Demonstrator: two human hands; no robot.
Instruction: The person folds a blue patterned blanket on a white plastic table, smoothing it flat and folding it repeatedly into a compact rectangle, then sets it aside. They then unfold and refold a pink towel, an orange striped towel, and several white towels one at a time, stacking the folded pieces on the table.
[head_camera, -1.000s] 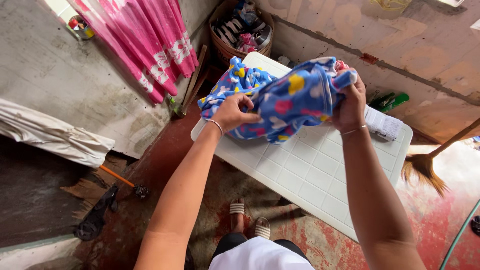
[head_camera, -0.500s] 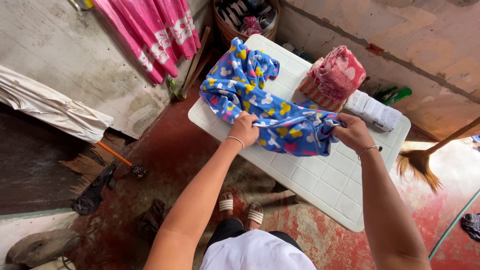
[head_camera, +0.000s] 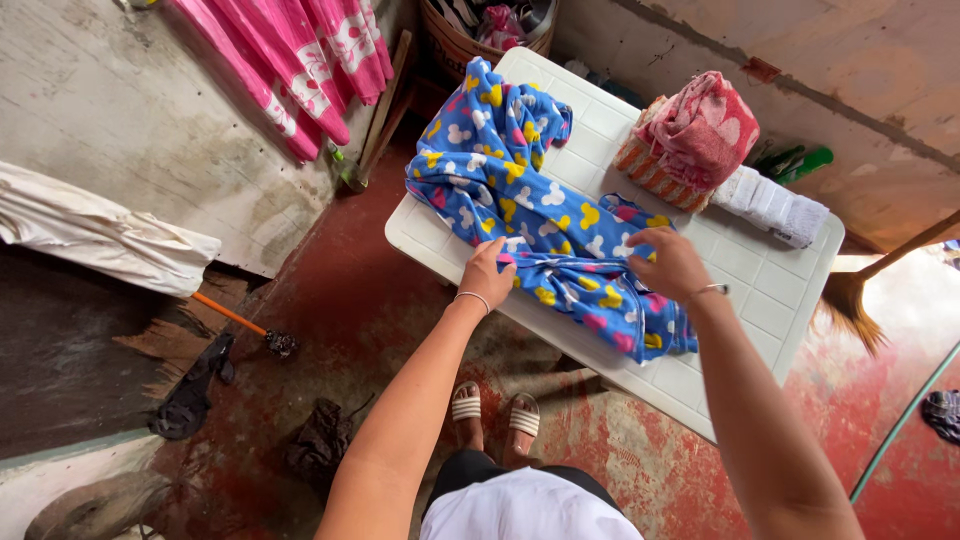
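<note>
blue blanket (head_camera: 530, 215) now lowered flat onto white table (head_camera: 760, 290) | 2 hands apart, pressing it

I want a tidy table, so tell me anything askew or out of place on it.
The blue patterned cloth lies rumpled and crooked on the white table, its end hanging over the near edge. Nothing spilled.
</note>
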